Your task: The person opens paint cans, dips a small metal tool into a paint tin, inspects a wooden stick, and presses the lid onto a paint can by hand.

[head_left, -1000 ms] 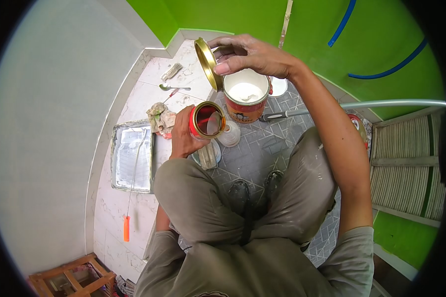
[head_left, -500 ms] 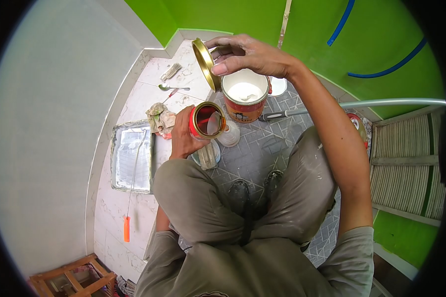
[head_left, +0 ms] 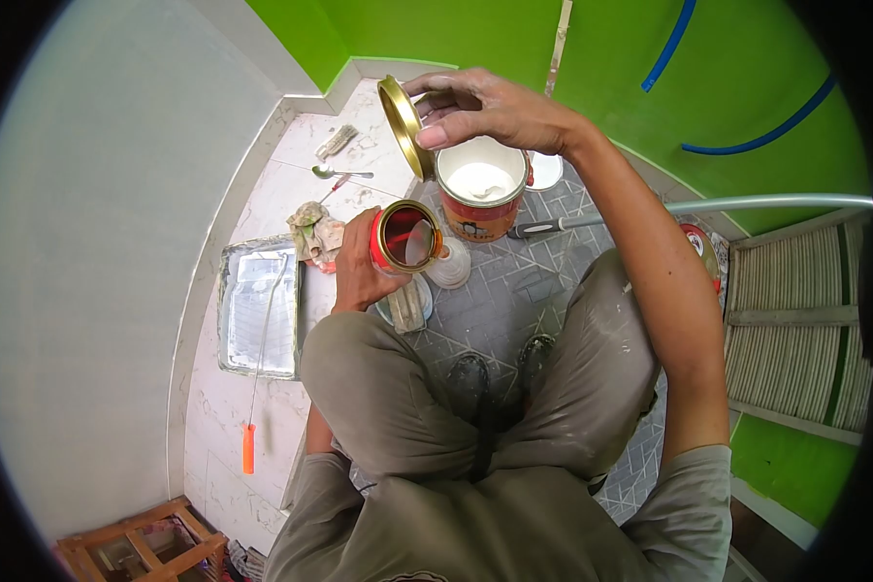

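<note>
My left hand [head_left: 361,267] is wrapped round a red can [head_left: 407,238] with a gold rim, its open mouth tilted toward me and reddish-brown inside. In my right hand [head_left: 485,109] is a round gold lid [head_left: 404,126], gripped at its edge and standing nearly on end. Just below that hand stands a paint bucket [head_left: 479,215], open at the top, with white paint [head_left: 480,180] inside. A whitish round container [head_left: 450,264] sits on the floor behind the red can.
At the left, a paint tray [head_left: 227,320] lies with an orange-handled roller [head_left: 249,448] across it. Nearby are a crumpled rag [head_left: 314,233], a spoon [head_left: 343,173] and a brush [head_left: 336,142]. A pole with a grey grip [head_left: 543,227] extends right. A wooden stool [head_left: 145,548] stands lower left.
</note>
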The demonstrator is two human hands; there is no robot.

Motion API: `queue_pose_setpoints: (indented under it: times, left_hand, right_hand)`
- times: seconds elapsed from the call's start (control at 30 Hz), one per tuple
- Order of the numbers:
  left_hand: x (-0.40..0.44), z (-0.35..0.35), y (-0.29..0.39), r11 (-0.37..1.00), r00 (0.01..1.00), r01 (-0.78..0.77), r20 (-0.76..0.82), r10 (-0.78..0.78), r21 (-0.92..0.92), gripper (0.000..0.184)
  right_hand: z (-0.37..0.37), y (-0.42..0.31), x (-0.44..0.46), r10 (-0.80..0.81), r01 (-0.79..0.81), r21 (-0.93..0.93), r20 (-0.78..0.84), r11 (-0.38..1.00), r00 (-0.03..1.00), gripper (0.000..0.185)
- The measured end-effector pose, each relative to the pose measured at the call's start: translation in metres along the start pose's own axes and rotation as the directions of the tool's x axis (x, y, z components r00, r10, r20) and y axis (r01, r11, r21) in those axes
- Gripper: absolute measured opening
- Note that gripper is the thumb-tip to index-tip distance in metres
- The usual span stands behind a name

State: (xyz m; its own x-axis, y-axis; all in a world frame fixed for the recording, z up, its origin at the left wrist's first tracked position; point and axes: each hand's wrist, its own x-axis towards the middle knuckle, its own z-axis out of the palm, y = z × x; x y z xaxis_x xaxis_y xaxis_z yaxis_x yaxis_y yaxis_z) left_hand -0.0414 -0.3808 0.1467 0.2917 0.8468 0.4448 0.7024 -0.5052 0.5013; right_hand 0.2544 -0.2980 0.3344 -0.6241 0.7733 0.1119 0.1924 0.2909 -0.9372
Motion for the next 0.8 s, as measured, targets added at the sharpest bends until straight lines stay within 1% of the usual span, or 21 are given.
queue_pose_setpoints:
  times: [0.33,0.4,0.43,0.5,0.6,0.7,0.8]
  left_hand:
    - [0.0007,-0.0004,0.0054,1.000,1.000,0.006,-0.025,-0.007,-0.015,0.091]
    - [0.0006,0.0004,0.0068,0.999,0.999,0.020,-0.034,-0.022,-0.043,0.090]
    - [0.0006,0.0007,0.0066,0.999,0.999,0.017,-0.031,-0.018,-0.039,0.093]
    - [0.0008,0.0016,0.0063,0.999,1.000,0.011,-0.024,-0.011,-0.031,0.098]
    - [-0.0002,0.0025,0.0059,0.999,0.999,0.023,-0.026,-0.024,-0.040,0.097]
    - [0.0000,0.0022,0.0075,0.999,0.999,0.021,-0.048,-0.023,-0.049,0.089]
    - [-0.0006,0.0017,0.0067,0.999,0.999,0.016,-0.047,-0.018,-0.045,0.089]
  right_hand:
    - [-0.0016,0.0000,-0.0009,-0.011,0.011,0.023,0.022,1.000,1.000,0.094]
    - [0.0004,0.0019,-0.0008,-0.045,0.045,-0.003,-0.023,0.999,0.999,0.091]
    - [0.0013,0.0027,-0.0009,-0.061,0.060,-0.016,-0.045,0.998,0.997,0.091]
    - [0.0008,0.0033,-0.0009,-0.060,0.059,-0.023,-0.040,0.998,0.997,0.091]
    - [-0.0002,0.0037,-0.0005,-0.061,0.061,-0.008,-0.031,0.998,0.998,0.091]
    - [0.0001,0.0035,-0.0012,-0.066,0.066,0.003,-0.032,0.998,0.997,0.092]
    - [0.0000,0.0020,-0.0019,-0.066,0.066,-0.003,-0.032,0.998,0.997,0.091]
